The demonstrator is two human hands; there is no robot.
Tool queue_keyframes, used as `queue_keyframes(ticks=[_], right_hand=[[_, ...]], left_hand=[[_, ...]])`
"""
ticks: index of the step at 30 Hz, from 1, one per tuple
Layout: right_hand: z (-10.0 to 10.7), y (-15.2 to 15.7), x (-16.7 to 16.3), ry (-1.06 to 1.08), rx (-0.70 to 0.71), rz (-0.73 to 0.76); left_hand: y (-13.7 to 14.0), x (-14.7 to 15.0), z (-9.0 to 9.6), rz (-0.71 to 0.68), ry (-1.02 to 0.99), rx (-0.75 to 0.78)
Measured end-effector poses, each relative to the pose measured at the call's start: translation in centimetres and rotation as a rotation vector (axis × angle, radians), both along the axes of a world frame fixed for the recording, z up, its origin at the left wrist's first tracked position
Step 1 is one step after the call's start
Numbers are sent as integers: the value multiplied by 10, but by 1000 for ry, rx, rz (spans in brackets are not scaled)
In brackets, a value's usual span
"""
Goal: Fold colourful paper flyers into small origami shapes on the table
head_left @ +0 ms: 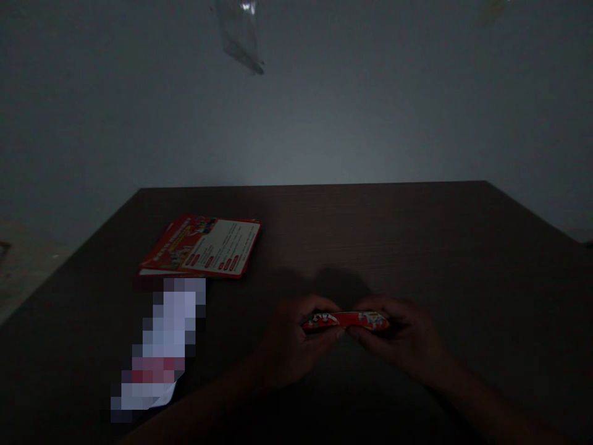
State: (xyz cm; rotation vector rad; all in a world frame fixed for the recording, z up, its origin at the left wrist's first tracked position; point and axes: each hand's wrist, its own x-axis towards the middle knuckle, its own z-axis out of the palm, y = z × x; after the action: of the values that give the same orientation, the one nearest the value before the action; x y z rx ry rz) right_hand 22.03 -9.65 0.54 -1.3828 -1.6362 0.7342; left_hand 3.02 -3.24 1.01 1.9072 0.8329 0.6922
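Between my two hands, low over the table, is a red printed leaflet with small colored pictures. It shows as a narrow strip, apparently folded or seen nearly edge-on; I cannot tell which. My left hand pinches its left end, thumb and fingers closed about it. At the other end, my right hand grips it the same way. The fingertips of both hands nearly meet at the strip's middle. Farther off to the left, a stack of red leaflets with white text panels lies slightly fanned on the table.
The dark wooden table reaches back to a pale grey wall. A bright, pixelated long object lies left of my left forearm. On the wall hangs a clear plastic bag. The light is dim.
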Motion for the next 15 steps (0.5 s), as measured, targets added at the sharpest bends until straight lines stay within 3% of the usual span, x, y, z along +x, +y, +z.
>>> queue_keyframes(ticks=[6,15], right_hand=[[1,0,1,20,3,-23],[-3,0,3,62,-11,-44]], left_hand=[[-1,-2,-3,7,-20,-19],[-1,-1,-6,-37,-114,189]])
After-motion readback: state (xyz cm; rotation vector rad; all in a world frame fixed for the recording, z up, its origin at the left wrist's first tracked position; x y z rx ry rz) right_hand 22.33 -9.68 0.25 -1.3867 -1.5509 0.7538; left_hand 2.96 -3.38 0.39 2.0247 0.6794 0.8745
